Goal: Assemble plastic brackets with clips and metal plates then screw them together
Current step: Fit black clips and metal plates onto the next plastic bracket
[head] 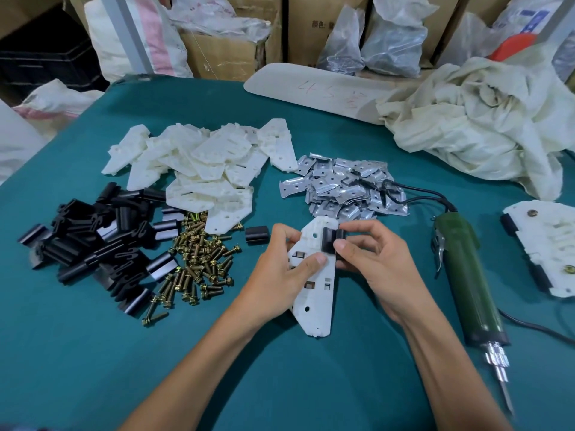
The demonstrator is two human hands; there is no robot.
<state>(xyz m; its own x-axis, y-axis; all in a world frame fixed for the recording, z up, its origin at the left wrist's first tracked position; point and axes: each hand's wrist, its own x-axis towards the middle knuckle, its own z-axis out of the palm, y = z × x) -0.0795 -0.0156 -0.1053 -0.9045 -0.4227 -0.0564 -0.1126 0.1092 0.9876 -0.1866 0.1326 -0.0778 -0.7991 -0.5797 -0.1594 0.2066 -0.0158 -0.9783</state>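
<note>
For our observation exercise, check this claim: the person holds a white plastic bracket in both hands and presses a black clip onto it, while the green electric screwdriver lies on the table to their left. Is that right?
Not quite. The head view shows the green electric screwdriver lying to the person's right, not left. The rest holds: the left hand and right hand hold the white plastic bracket with a black clip pressed onto it.

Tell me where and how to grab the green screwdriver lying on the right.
Grip the screwdriver round the middle of its green barrel, coming from above with the right hand. It lies flat on the table, bit toward you; the cord leaves its far end, and a metal lever runs along its left side, so wrap there.
</note>
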